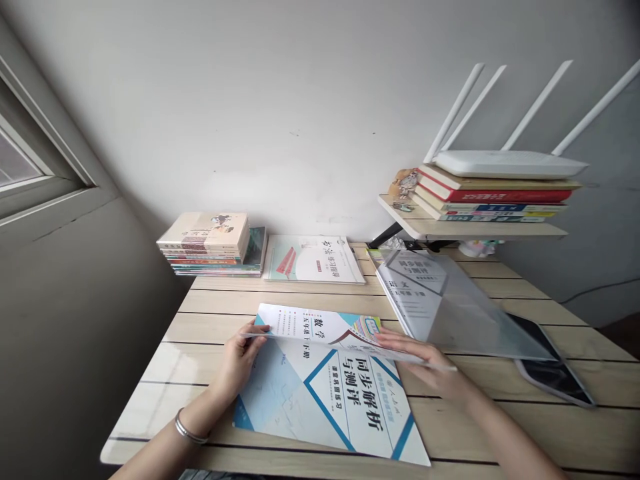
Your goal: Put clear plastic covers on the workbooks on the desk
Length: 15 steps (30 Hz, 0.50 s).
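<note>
A blue and white workbook (pixel 330 407) lies at the table's front. Over its upper part stands a thin clear plastic sheet or cover (pixel 320 343), seen nearly edge-on. My left hand (pixel 240 357), with a silver bangle at the wrist, pinches the left end of this sheet near the book's left edge. My right hand (pixel 423 357) is at the sheet's right end, its fingers stretched over the book's upper right corner; part of it is seen through the plastic.
Behind are a book stack (pixel 205 243) and a flat booklet (pixel 315 260). At right, a clear sheet (pixel 470 313) partly covers another workbook (pixel 410 280) and a tablet (pixel 555 367). A raised shelf (pixel 450 230) bears books (pixel 495 195) and a router (pixel 505 163).
</note>
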Motion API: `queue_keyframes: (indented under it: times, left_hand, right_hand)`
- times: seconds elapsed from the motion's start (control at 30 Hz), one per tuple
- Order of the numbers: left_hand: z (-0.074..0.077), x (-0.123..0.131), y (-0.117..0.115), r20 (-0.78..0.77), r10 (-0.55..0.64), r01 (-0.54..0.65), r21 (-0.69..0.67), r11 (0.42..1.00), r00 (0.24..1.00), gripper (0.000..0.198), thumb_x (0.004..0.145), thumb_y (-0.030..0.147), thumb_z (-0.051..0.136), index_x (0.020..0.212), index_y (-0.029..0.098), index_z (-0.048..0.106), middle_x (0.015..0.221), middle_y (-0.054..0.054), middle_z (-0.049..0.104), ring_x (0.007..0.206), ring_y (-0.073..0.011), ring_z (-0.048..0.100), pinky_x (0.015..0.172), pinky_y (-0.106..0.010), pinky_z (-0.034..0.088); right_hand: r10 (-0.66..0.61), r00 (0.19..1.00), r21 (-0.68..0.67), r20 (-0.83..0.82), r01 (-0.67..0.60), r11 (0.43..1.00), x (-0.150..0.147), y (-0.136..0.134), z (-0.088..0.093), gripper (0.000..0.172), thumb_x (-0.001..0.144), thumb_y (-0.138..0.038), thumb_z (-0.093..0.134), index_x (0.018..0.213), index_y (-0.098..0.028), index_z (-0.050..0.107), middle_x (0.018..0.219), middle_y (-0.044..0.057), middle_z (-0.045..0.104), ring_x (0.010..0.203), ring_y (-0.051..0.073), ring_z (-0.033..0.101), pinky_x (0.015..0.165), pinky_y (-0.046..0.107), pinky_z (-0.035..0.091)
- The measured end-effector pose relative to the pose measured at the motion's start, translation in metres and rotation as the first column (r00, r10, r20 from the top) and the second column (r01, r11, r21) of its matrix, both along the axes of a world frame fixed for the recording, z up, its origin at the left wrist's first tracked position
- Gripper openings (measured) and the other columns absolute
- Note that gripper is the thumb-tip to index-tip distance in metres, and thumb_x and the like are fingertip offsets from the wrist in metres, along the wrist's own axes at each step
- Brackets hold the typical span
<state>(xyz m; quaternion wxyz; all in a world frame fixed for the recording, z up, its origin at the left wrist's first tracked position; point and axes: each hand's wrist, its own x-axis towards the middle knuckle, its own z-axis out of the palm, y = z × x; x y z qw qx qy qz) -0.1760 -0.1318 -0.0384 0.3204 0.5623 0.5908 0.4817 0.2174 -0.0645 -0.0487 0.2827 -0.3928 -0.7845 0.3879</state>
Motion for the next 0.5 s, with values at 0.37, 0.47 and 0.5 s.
queue_keyframes:
  times: [0.37, 0.47, 0.5]
  left_hand:
    - [0.016, 0.003, 0.013, -0.432, 0.208, -0.272, -0.092, 0.958, 0.878, 0.044, 0.076, 0.059, 0.049, 0.053, 0.022, 0.044, 0.058, -0.003, 0.058, 0.059, -0.0214, 0.057, 0.054, -0.030, 0.039]
    - [0.027, 0.007, 0.024, -0.576, 0.162, -0.297, -0.148, 0.943, 0.801, 0.044, 0.079, 0.056, 0.047, 0.052, 0.023, 0.037, 0.051, 0.000, 0.052, 0.057, -0.0207, 0.055, 0.058, -0.030, 0.037]
    - [0.030, 0.008, 0.028, -0.598, 0.132, -0.294, -0.182, 0.938, 0.790, 0.042, 0.080, 0.054, 0.046, 0.053, 0.023, 0.037, 0.050, 0.000, 0.052, 0.056, -0.0204, 0.055, 0.060, -0.030, 0.037]
  right_hand:
    - [-0.563, 0.822, 0.002, -0.081, 0.565, 0.825, -0.058, 0.005, 0.013, 0.045, 0.084, -0.063, 0.043, 0.078, -0.021, 0.058, 0.068, 0.004, 0.064, 0.072, 0.021, 0.061, 0.062, 0.027, 0.048]
    - [-0.644, 0.755, 0.052, 0.128, 0.643, 0.764, -0.070, 0.020, 0.005, 0.037, 0.084, -0.054, 0.044, 0.066, -0.022, 0.049, 0.056, 0.000, 0.055, 0.058, 0.017, 0.054, 0.051, 0.025, 0.038]
    - [-0.647, 0.738, 0.050, 0.189, 0.651, 0.757, -0.071, 0.026, 0.004, 0.033, 0.083, -0.049, 0.046, 0.065, -0.022, 0.048, 0.056, -0.001, 0.055, 0.057, 0.016, 0.053, 0.050, 0.025, 0.037]
